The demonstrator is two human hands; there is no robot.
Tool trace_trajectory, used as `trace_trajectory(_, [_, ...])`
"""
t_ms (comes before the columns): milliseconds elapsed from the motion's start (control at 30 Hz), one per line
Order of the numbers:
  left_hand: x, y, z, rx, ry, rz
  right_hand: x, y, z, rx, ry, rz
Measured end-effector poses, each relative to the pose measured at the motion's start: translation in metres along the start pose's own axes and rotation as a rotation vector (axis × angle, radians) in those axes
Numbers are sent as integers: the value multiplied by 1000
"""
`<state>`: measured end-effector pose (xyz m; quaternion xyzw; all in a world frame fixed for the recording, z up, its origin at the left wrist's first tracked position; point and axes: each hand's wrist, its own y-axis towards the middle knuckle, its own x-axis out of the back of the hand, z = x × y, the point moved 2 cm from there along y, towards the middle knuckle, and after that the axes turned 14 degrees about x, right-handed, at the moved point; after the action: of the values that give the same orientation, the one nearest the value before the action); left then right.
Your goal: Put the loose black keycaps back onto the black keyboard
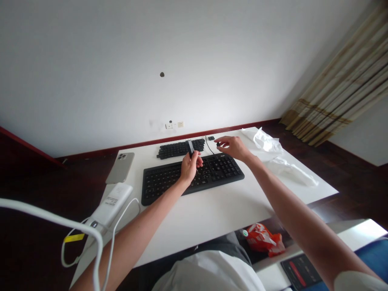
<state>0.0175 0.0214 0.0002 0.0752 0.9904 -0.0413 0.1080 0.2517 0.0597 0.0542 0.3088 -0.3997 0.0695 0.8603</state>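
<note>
My left hand is raised over a black computer keyboard and grips a small flat dark object upright between its fingers. My right hand is further right, above the keyboard's far edge, pinching a tiny black piece in its fingertips. Beyond the keyboard lies a long strip of black keycaps. A small black square item and a thin black cable are close to my right fingertips. Neither hand touches the keyboard, as far as I can tell.
The white table holds a smartphone and a white power bank with white cables at the left. A crumpled white plastic bag lies at the right. An orange bag sits below the table's near edge.
</note>
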Motion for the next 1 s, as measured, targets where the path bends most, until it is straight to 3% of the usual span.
trace_trajectory(133, [-1, -2, -2, 1, 12, 0, -3, 12, -57, -79, -106, -69])
trace_trajectory(267, [-2, -2, -2, 10, 11, 5, -19, 5, -87, -106, -95, -94])
trace_trajectory(533, [-2, -1, -1, 30, 22, -8, -41, 5, -94, -115, 52, -61])
trace_trajectory(1000, [-2, -4, -3, 34, 39, 0, -34, -2, -89, -116, 13, -24])
